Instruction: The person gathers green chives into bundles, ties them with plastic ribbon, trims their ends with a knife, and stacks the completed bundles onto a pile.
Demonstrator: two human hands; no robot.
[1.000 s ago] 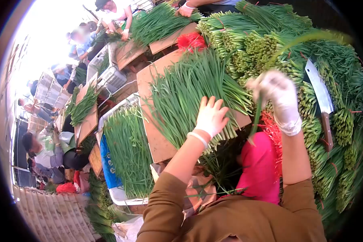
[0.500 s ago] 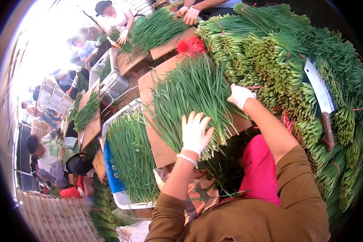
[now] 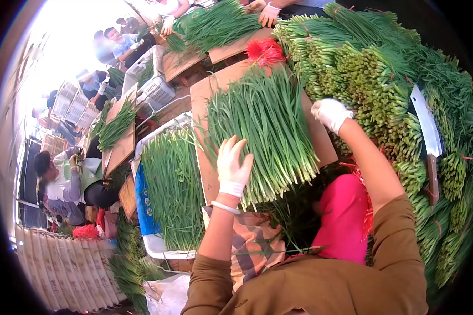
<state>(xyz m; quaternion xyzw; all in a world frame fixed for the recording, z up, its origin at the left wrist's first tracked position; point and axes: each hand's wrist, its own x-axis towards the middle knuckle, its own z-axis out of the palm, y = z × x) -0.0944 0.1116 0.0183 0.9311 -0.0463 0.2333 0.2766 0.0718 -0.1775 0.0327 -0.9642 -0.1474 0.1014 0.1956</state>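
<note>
- Green loose stalks (image 3: 263,131) lie spread over the brown worktop (image 3: 325,144) at the centre of the frame, leaf tips towards the top, pale ends in a slanting row along the bottom of the pile.
- Their long axis runs steeply from upper left to lower right, and your two hands flank it, one on each side.
- Your left hand (image 3: 234,163) is the nearer: it overlaps the pile's lower-left edge in view, with the stalks above and to its right. That grip is wide, fingers spread, and you see nothing in it.
- Your right hand (image 3: 332,113) is by the worktop's right edge, apart from the stalks, which lie to its left. Its fingers bend into a narrower grip; you cannot tell whether they pinch anything thin.
- You cannot make out whether your left fingertips touch the leaves or hang just over them.
- Hidden from you are the pile's underside and your right palm; deep shadow blurs the space below the pale ends, and glare washes out the upper left.
</note>
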